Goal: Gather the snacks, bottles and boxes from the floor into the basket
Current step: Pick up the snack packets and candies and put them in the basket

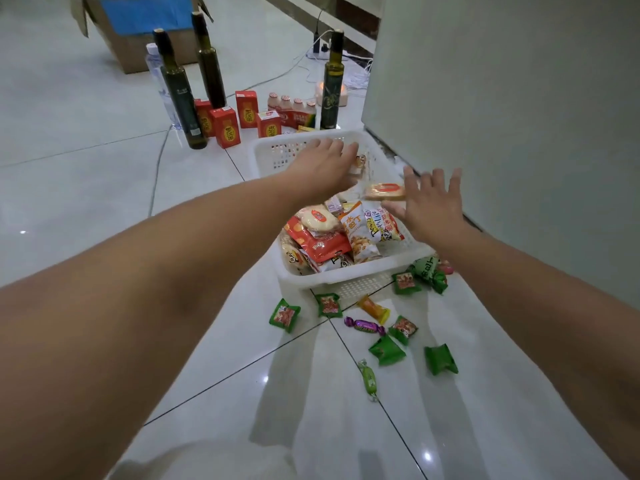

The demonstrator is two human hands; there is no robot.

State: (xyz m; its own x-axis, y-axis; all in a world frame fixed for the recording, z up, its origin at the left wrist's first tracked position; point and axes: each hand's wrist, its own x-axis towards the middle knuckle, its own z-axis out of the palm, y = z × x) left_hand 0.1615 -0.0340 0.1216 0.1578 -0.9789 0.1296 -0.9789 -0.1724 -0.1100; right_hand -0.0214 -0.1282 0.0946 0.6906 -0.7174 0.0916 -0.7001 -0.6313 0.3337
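A white plastic basket (277,147) sits on the tiled floor, its near half filled with snack packets (325,240). My left hand (323,166) hovers palm down over the basket's far half, fingers spread, nothing held. My right hand (431,206) is open above the basket's right rim. A round cracker packet (384,191) is in mid-air between the hands, just left of my right fingers. Small green candies (440,358) and other sweets (365,325) lie scattered on the floor in front of the basket. Red boxes (227,128), dark bottles (180,91) and a pack of small drink bottles (294,110) stand behind it.
A grey cabinet or wall (502,98) rises right beside the basket. A cardboard box (138,32) stands at the far back left. White cables (162,147) and a power strip (322,50) run across the floor behind the bottles. A clear water bottle (156,71) stands behind the dark ones.
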